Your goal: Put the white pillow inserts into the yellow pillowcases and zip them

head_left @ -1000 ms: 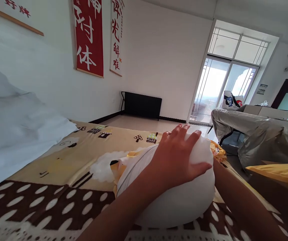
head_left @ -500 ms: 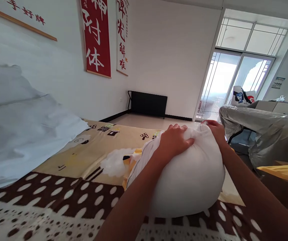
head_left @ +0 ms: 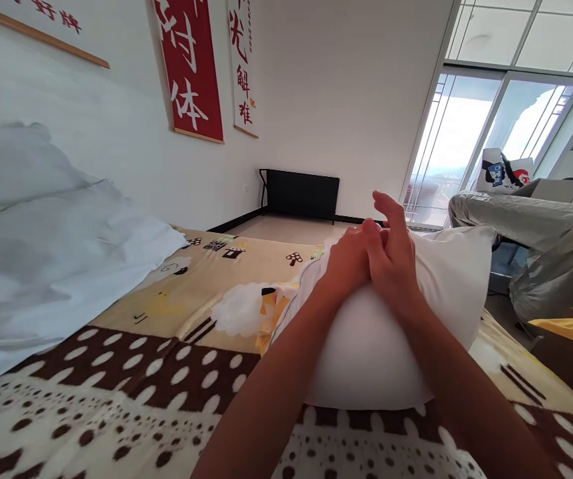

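Note:
A plump white pillow [head_left: 366,352] lies on a patterned blanket [head_left: 167,313], its right corner [head_left: 470,249] spread out flat. On the pillow's top rests my left hand [head_left: 349,259], its fingers curled into the fabric and partly hidden behind my right hand. My right hand [head_left: 393,256] is up against the left one, thumb touching it. Its fingers are apart, with one bent upward, and no fabric shows in its grasp. Yellow patterned cloth [head_left: 271,313] peeks out at the pillow's left side.
A white cloth heap [head_left: 57,259] covers the left part of the bed. A folded black table [head_left: 301,194] leans by the far wall. Plastic-wrapped furniture [head_left: 526,219] and a yellow item [head_left: 570,331] are at the right, before a glass door [head_left: 460,146].
My right hand has let go of the pillow's right end and moved left against my left hand. The pillow's right corner has dropped open. The view has shifted slightly.

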`<state>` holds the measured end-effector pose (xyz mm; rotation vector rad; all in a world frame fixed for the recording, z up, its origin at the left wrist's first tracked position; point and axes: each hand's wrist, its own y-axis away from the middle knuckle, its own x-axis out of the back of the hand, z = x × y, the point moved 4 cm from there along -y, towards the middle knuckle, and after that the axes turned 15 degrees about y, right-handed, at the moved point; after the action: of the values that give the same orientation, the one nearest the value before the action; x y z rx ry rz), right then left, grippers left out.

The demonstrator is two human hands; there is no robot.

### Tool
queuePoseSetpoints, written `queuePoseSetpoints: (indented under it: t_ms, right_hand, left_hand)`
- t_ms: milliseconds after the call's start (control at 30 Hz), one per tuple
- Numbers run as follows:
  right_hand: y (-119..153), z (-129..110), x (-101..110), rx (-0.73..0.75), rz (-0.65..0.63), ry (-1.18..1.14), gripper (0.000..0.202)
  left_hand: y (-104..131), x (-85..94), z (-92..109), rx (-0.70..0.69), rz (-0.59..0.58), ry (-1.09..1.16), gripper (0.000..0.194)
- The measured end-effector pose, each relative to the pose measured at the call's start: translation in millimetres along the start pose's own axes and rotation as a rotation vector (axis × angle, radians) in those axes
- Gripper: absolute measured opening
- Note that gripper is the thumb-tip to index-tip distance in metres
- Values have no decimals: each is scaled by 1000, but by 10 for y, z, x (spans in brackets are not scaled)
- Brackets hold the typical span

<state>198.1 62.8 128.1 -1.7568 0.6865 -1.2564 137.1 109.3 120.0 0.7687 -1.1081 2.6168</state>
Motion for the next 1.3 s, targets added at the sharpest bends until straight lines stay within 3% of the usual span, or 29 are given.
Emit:
queuePoseSetpoints:
  t_ms: [100,233,433,533,700,800,867,1000,1133,1300]
  right_hand:
    - [-52,173,-241,45,-133,-12,50]
    - [-21,270,-350,171,-323,57,47]
    - [13,405,-356,211,-548,236,57]
    - [-14,437,-387,239,-674,287,61]
    - [-115,393,-462,376,-860,269,67]
    - [-174,375,-496,414,-940,230,67]
    - [-199,387,-507,402,-976,210,67]
    - [-170,466,-491,370,-1060,102,66]
    - [-14,598,-383,349,-1129,-18,65]
    - [270,753,-112,294,-1076,-110,70]
  left_hand:
    - [90,64,-108,-51,1,33,31]
    - [368,196,-207,-132,24,140,42]
    - [924,475,-642,109,23,173,41]
    - [1094,507,-932,261,-32,214,41]
    - [1183,411,-1250,202,-224,-69,42]
    - [1183,466,-1426,266,-87,-181,52]
    - [1185,519,-1522,346,17,-138,60]
    - [1168,536,-1579,379,29,122,40]
    - [1165,588,-1560,414,178,399,32]
    - [1191,600,-1474,503,223,660,30]
